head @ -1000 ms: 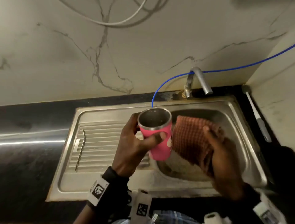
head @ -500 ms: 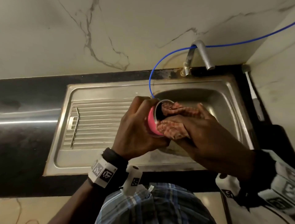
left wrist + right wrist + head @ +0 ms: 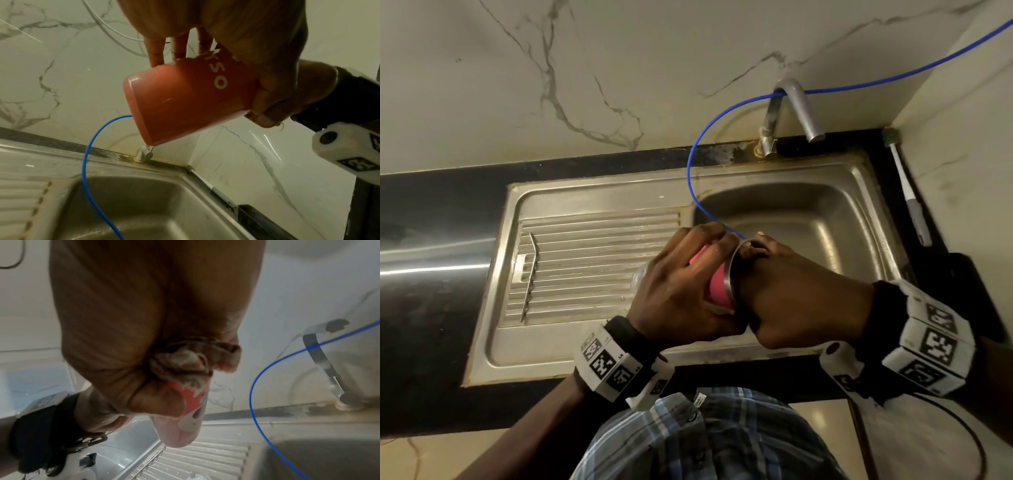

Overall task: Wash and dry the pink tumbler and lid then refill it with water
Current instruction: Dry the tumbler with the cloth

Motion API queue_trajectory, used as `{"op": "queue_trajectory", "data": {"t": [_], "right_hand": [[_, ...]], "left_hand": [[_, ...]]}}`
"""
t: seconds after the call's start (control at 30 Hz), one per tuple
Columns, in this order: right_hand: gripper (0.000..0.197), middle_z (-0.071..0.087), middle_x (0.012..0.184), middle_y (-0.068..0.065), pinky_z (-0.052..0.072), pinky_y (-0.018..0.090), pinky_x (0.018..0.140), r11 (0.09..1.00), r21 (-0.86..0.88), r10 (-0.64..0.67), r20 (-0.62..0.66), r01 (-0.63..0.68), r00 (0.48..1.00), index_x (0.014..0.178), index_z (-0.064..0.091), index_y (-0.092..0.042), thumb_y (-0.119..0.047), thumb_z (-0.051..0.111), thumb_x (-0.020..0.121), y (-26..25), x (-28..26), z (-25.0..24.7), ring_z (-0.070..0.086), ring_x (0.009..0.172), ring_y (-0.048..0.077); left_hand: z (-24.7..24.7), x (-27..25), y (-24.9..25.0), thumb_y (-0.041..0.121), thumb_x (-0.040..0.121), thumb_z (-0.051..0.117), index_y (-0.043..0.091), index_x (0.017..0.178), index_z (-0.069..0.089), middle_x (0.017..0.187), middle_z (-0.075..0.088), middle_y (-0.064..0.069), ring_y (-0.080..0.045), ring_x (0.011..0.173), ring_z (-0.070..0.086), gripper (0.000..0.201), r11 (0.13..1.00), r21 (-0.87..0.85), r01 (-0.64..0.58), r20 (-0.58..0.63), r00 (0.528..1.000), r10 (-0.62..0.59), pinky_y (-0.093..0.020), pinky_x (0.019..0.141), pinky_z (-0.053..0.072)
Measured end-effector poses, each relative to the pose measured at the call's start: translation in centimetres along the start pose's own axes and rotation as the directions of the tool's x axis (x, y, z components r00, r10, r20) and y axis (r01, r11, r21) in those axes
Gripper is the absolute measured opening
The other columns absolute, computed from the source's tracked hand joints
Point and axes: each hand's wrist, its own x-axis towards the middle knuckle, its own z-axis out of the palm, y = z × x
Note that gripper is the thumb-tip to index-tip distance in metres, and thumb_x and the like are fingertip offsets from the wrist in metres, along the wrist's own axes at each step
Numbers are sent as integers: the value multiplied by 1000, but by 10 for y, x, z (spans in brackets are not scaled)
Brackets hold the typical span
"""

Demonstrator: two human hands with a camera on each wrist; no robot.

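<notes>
Drying inside the tumbler (image 3: 717, 286), tipped sideways over the sink (image 3: 873, 219): left hand (image 3: 681, 291) wraps its body, right hand (image 3: 801, 294) clenches a cloth (image 3: 180, 365) in its mouth; best to twist the cloth to the bottom while the left grips firm.

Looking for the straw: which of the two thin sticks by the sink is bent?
The metal one on the ribbed drainboard, left of the basin. The white-and-grey brush on the basin's other side is straight.

Brushed steel sink (image 3: 599, 192), glossy pink tumbler (image 3: 185, 100)
</notes>
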Motion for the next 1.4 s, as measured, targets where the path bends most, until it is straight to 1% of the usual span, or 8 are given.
{"op": "queue_trajectory", "data": {"t": [0.17, 0.37, 0.5, 0.83, 1.03, 1.13, 1.27, 1.4], "right_hand": [[57, 56, 137, 0, 3, 55, 125, 990, 132, 50, 63, -58, 997, 134, 53, -21, -27, 57, 77, 2, 11, 15, 39, 139, 21], [42, 64, 123, 7, 40, 28, 98, 931, 329, 115, 139, -156, 983, 124, 61, -15, -11, 62, 82, -1, 23, 19, 55, 117, 23], [48, 65, 112, 1, 50, 38, 95, 911, 384, 136, 71, -153, 988, 121, 58, -19, -14, 61, 74, 1, 24, 27, 61, 106, 22], [64, 59, 144, -3, 35, 52, 118, 964, 264, 101, -370, 0, 924, 149, 46, -25, -48, 42, 89, 6, -9, 32, 49, 139, 18], [52, 58, 136, -7, 10, 59, 125, 970, 222, 121, -80, -101, 989, 134, 48, -29, -46, 25, 91, 11, -12, 22, 50, 130, 11], [34, 56, 128, -11, 17, 66, 119, 978, 206, 33, -14, -29, 999, 125, 45, -30, -36, 45, 91, 14, -7, 24, 48, 125, 10], [51, 54, 129, -7, 19, 68, 117, 992, 122, 31, 62, -38, 998, 126, 47, -28, -32, 50, 75, 18, 3, 29, 45, 130, 19], [47, 62, 123, 2, 41, 38, 108, 931, 358, 44, 72, -67, 996, 125, 57, -19, -13, 57, 78, 17, 11, 29, 55, 119, 20]], "left_hand": [[12, -4, -11, 44, 67, 96, -4, 126, 72, 127, 68, -23, -40, 112, 66, 80, 996, 68, -57, 30, 998, 55, -42, 95, 54], [23, -7, -22, 46, 69, 96, -4, 128, 71, 128, 67, -24, -42, 111, 65, 81, 992, 88, -90, 68, 994, 84, -43, 94, 55], [23, -5, -28, 54, 71, 91, 5, 135, 61, 133, 61, -20, -38, 116, 60, 86, 995, 55, -84, 102, 992, 78, -42, 97, 52], [9, -2, -38, 51, 67, 93, 4, 136, 66, 135, 62, -17, -36, 118, 64, 88, 996, 45, 78, 120, 989, -83, -40, 95, 56], [14, 2, -26, 51, 73, 89, 0, 127, 70, 129, 66, -17, -35, 111, 65, 77, 999, 25, -36, 92, 995, 34, -39, 95, 54], [21, 3, -19, 50, 71, 93, -3, 124, 71, 126, 68, -21, -37, 109, 66, 77, 992, 47, -115, 86, 990, 111, -41, 95, 54], [26, 8, -14, 49, 76, 92, -4, 122, 73, 124, 68, -22, -36, 106, 64, 73, 984, 45, -170, 81, 983, 166, -40, 93, 52], [28, 9, -17, 49, 80, 88, -3, 124, 71, 127, 66, -23, -37, 111, 61, 70, 978, 67, -195, 83, 978, 190, -41, 94, 51]]}}
